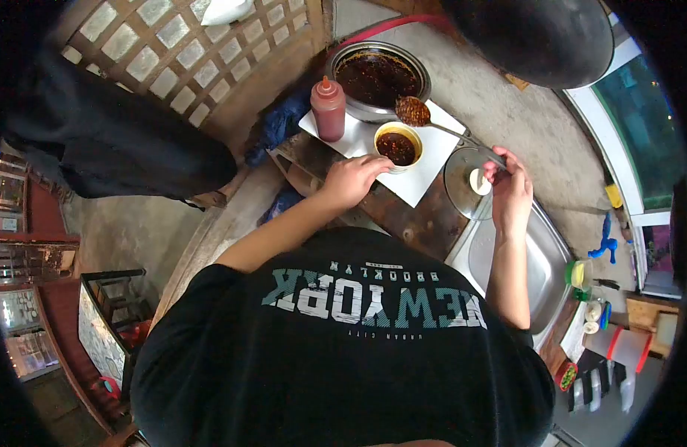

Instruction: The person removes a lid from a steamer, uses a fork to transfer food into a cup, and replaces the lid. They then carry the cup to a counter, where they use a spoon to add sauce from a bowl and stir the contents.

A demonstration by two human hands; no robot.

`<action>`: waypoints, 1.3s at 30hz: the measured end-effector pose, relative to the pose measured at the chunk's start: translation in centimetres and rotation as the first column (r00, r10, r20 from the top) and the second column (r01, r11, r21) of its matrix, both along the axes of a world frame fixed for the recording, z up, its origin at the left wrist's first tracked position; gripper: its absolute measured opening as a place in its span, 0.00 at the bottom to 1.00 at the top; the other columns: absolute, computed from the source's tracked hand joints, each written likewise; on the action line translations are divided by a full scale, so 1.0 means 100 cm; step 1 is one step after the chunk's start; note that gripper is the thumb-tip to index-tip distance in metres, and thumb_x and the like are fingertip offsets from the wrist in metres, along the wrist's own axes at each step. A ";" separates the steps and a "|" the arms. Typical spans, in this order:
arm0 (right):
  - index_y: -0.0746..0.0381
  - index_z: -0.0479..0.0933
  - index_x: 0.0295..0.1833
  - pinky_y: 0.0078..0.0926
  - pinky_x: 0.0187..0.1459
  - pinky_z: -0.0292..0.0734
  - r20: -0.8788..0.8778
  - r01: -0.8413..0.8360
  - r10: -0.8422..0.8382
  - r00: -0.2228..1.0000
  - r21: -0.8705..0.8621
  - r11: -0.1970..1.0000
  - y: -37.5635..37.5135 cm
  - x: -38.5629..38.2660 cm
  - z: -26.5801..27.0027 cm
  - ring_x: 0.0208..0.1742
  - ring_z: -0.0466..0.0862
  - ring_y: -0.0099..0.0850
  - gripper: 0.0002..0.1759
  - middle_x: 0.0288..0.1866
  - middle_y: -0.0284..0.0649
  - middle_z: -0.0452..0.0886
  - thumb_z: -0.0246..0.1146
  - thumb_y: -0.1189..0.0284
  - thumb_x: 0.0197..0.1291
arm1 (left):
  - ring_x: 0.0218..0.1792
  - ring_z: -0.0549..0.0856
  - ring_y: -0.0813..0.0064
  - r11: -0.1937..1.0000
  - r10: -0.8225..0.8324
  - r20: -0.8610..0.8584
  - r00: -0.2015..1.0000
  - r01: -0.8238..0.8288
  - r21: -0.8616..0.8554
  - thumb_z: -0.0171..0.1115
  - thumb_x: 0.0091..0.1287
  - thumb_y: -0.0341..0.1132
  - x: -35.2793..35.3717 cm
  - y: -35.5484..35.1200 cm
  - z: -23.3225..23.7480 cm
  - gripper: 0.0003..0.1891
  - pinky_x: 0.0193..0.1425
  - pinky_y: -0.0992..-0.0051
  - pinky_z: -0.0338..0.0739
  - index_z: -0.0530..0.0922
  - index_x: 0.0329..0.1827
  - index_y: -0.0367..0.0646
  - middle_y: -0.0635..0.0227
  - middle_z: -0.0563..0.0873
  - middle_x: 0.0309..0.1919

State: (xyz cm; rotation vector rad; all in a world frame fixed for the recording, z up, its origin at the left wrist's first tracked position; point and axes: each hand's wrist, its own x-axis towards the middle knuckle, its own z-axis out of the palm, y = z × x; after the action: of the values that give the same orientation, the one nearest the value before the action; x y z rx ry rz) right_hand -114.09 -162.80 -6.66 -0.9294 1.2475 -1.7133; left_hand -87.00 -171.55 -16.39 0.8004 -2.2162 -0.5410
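Against round yellow-rimmed cup point(419, 146): left hand point(352, 181) curled, hold unclear; right of cup: right hand point(512, 182) clasped long metal ladle point(449, 130).

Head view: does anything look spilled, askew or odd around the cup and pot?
Nothing serious stands out: the cup looks upright, and no clear spill shows on the white board under it. The one messy spot is the pot, its inner wall smeared above the sauce, perhaps just from scooping.

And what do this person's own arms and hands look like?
The left hand and right hand are bare: no gloves or watches show. The forearms are bare too, below short black sleeves of a T-shirt lettered NEW YORK in white and green.
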 end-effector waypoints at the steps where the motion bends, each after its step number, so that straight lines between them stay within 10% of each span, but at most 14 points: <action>1: 0.72 0.74 0.52 0.21 0.39 0.72 -0.009 0.001 -0.001 1.000 0.004 1.000 0.006 0.001 -0.005 0.34 0.79 0.26 0.18 0.35 0.43 0.81 0.46 0.70 0.69 | 0.42 0.86 0.63 1.000 -0.002 -0.001 1.000 0.002 -0.001 0.58 0.65 0.32 0.000 -0.001 -0.002 0.09 0.45 0.67 0.81 0.82 0.47 0.49 0.66 0.86 0.44; 11: 0.64 0.79 0.48 0.24 0.44 0.75 -0.437 -0.035 0.109 0.893 0.174 0.984 0.037 0.037 -0.047 0.39 0.81 0.27 0.10 0.40 0.37 0.82 0.55 0.75 0.66 | 0.38 0.86 0.65 0.997 -0.041 -0.062 0.997 0.037 -0.069 0.58 0.63 0.28 -0.001 -0.001 -0.006 0.09 0.39 0.68 0.81 0.81 0.45 0.47 0.68 0.86 0.43; 14: 0.63 0.79 0.47 0.28 0.45 0.76 -0.792 -0.058 0.125 0.598 0.112 0.992 0.040 0.048 -0.037 0.41 0.82 0.34 0.10 0.40 0.42 0.82 0.57 0.77 0.61 | 0.38 0.87 0.65 0.997 -0.047 -0.081 0.996 0.042 -0.062 0.58 0.62 0.27 -0.002 -0.001 -0.006 0.10 0.39 0.68 0.81 0.81 0.45 0.47 0.68 0.86 0.42; 39: 0.60 0.78 0.47 0.38 0.42 0.75 -0.963 -0.108 -0.065 0.260 -0.096 0.989 0.065 0.066 -0.082 0.40 0.77 0.44 0.20 0.36 0.43 0.73 0.63 0.83 0.43 | 0.40 0.86 0.61 0.999 0.005 -0.066 0.998 -0.002 0.039 0.59 0.66 0.31 0.000 0.002 -0.001 0.08 0.43 0.67 0.81 0.82 0.45 0.47 0.65 0.86 0.43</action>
State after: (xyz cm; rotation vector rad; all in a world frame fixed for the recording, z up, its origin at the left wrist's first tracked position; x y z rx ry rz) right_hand -107.50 -156.32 -14.89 -2.3184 1.8255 -1.0739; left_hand -86.99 -171.40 -16.48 0.7950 -2.1489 -0.6019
